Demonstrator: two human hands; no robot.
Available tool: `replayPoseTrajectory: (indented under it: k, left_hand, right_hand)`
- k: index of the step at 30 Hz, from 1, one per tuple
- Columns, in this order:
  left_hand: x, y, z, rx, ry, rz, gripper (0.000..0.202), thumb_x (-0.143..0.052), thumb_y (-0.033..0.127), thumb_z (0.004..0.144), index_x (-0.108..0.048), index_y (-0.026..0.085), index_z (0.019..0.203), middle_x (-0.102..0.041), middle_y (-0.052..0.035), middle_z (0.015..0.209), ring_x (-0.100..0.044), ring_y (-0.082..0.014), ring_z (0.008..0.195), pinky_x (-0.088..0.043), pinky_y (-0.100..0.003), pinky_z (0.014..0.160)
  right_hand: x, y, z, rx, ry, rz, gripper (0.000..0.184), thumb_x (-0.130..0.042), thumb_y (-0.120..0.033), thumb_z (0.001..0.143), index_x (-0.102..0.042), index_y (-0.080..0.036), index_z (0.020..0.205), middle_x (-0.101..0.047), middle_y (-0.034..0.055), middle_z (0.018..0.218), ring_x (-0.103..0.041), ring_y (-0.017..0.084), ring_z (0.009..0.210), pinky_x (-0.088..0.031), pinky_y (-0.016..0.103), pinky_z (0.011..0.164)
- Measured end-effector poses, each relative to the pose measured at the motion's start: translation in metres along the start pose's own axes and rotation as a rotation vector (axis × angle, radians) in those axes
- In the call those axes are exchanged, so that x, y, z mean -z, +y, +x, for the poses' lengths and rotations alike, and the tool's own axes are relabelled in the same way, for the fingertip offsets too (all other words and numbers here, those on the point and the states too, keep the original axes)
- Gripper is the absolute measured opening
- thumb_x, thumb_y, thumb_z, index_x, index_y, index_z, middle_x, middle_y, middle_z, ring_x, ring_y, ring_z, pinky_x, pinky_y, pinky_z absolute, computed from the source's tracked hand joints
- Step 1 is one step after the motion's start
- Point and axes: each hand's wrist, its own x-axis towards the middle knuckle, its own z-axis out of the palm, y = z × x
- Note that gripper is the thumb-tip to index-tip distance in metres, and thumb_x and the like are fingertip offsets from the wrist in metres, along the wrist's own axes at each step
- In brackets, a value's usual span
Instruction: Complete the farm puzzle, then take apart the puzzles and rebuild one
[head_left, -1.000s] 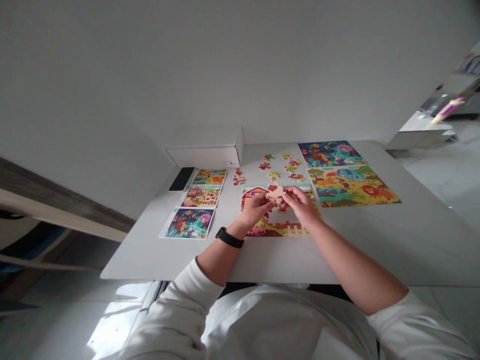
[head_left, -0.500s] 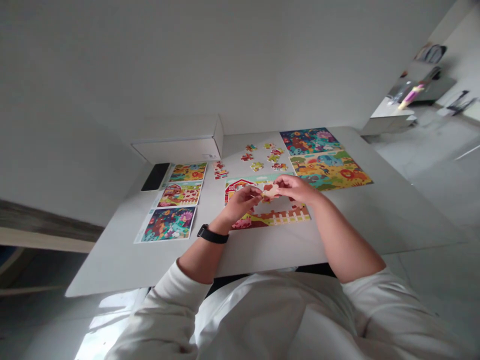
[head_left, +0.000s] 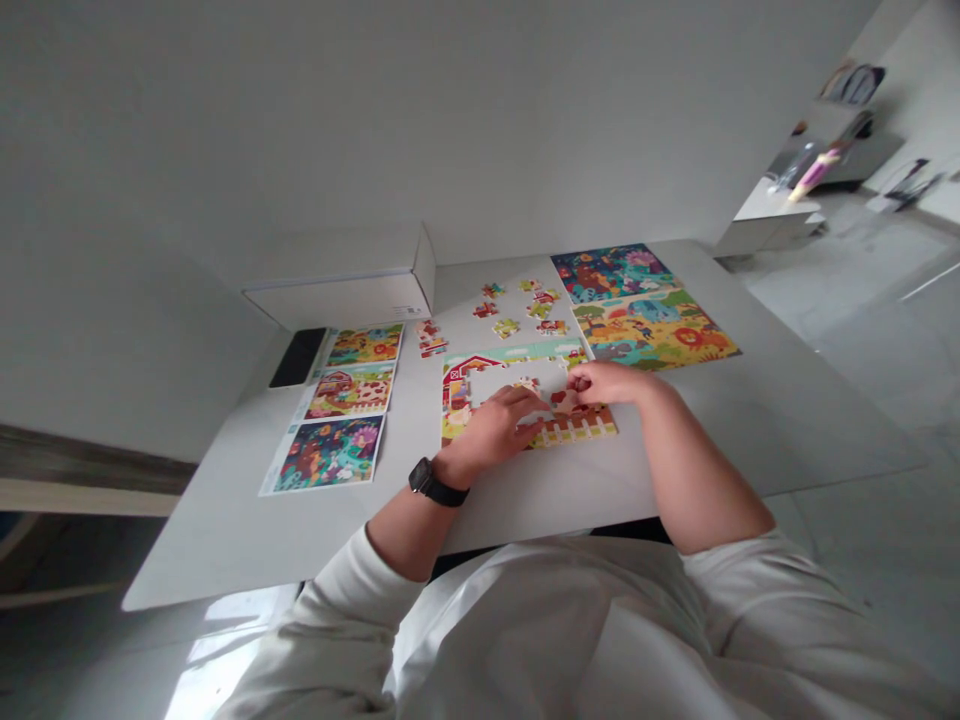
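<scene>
A farm jigsaw puzzle [head_left: 517, 352], part-filled with a gap in its middle, lies flat before me. My right hand [head_left: 604, 382] is closed at the right side of this gap, its fingertips on a cow-patterned puzzle piece [head_left: 564, 401] low against the puzzle. Over the lower middle of the puzzle rests my left hand [head_left: 504, 425], fingers stretched out and partly covering the fence border. A black watch [head_left: 436, 482] is on the left wrist. Another small piece [head_left: 529, 384] shows just above the left fingers.
Loose puzzle pieces [head_left: 506, 328] lie behind the puzzle, with cow-coloured ones [head_left: 429, 338] at its left. Two completed-looking pictures [head_left: 652, 330] are at right. Three printed picture cards [head_left: 330, 452], a phone [head_left: 298, 357] and a white box [head_left: 337, 300] occupy the left side.
The cow-patterned piece went from between both raised hands down to the puzzle's right side with my right hand. My left hand let go, moved down and flattened over the puzzle.
</scene>
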Motion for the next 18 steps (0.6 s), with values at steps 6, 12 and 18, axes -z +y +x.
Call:
replayPoseTrajectory:
  k: [6, 12, 18]
  left_hand:
    - [-0.002, 0.011, 0.002, -0.059, -0.136, 0.121, 0.042, -0.07, 0.028, 0.098, -0.075, 0.035, 0.138, -0.066, -0.0102, 0.147, -0.056, -0.0354, 0.137, -0.042, -0.057, 0.121]
    - [-0.014, 0.008, 0.001, -0.074, -0.173, 0.15, 0.047, -0.071, 0.035, 0.099, -0.071, 0.035, 0.146, -0.06, -0.0093, 0.159, -0.046, -0.0378, 0.15, -0.026, -0.063, 0.132]
    - [-0.021, 0.006, 0.001, -0.076, -0.173, 0.174, 0.053, -0.067, 0.042, 0.102, -0.064, 0.034, 0.154, -0.058, -0.0107, 0.162, -0.043, -0.0388, 0.154, -0.023, -0.065, 0.134]
  right_hand:
    - [-0.003, -0.005, -0.001, 0.001, 0.076, -0.16, 0.016, -0.083, -0.018, 0.07, -0.078, -0.027, 0.081, -0.079, 0.0008, 0.081, -0.068, 0.021, 0.071, -0.045, 0.031, 0.064]
    - [0.0, -0.002, -0.004, 0.025, 0.126, -0.164, 0.019, -0.08, -0.014, 0.072, -0.077, -0.027, 0.086, -0.078, -0.0007, 0.08, -0.068, 0.019, 0.071, -0.045, 0.028, 0.062]
    - [0.009, 0.0, -0.008, -0.004, 0.248, -0.161, 0.012, -0.08, -0.015, 0.08, -0.074, -0.025, 0.082, -0.079, 0.0012, 0.084, -0.071, 0.02, 0.076, -0.046, 0.028, 0.067]
